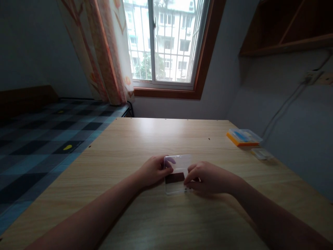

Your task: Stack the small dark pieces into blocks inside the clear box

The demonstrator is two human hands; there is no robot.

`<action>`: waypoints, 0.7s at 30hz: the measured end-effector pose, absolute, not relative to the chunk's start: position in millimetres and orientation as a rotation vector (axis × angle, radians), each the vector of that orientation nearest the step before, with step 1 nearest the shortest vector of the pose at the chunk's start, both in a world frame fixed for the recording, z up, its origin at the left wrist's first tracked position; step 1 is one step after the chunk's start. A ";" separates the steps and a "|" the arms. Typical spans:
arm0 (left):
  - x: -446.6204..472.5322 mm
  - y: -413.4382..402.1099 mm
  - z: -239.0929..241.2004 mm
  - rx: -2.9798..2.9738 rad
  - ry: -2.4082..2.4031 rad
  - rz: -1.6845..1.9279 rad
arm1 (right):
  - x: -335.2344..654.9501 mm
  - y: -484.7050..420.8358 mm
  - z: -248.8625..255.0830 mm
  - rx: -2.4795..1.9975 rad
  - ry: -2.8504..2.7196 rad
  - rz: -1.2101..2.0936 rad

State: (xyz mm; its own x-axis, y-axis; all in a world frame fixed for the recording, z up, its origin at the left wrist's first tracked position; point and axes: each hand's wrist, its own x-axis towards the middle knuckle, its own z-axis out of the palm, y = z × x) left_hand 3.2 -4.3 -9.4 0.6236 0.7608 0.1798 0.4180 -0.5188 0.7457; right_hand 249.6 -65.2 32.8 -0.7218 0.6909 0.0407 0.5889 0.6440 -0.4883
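Note:
A clear, flat plastic box [174, 190] is held up at a tilt over the middle of the wooden table. My left hand [154, 170] grips its left side, thumb in front and fingers seen through the clear plastic behind. Across the box's lower half lies a dark brown rectangular strip [174, 177]; whether it is inside or stuck on cannot be told. My right hand [206, 176] is closed at the box's right edge, its fingertips by the right end of the strip. Small dark specks show just below those fingertips.
On the table's [140, 215] right edge sit an orange-and-clear case [243, 137] and a smaller clear box [261, 153]. A bed with a checked cover [49, 149] stands at left. Behind are a window [169, 45] and curtain [104, 52]; a shelf [286, 31] hangs upper right.

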 end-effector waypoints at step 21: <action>5.8 -6.0 -4.5 2.192 0.951 0.650 | 254.6 -71.5 44.8 -1.130 -2.772 0.485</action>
State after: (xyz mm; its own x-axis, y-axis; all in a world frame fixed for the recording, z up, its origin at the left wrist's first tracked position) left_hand 5.8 -6.0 -4.5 0.6137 0.7692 0.1778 0.4451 -0.5231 0.7268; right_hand 254.6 -71.5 44.8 -0.7172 0.6965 -0.0198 0.6619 0.6721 -0.3320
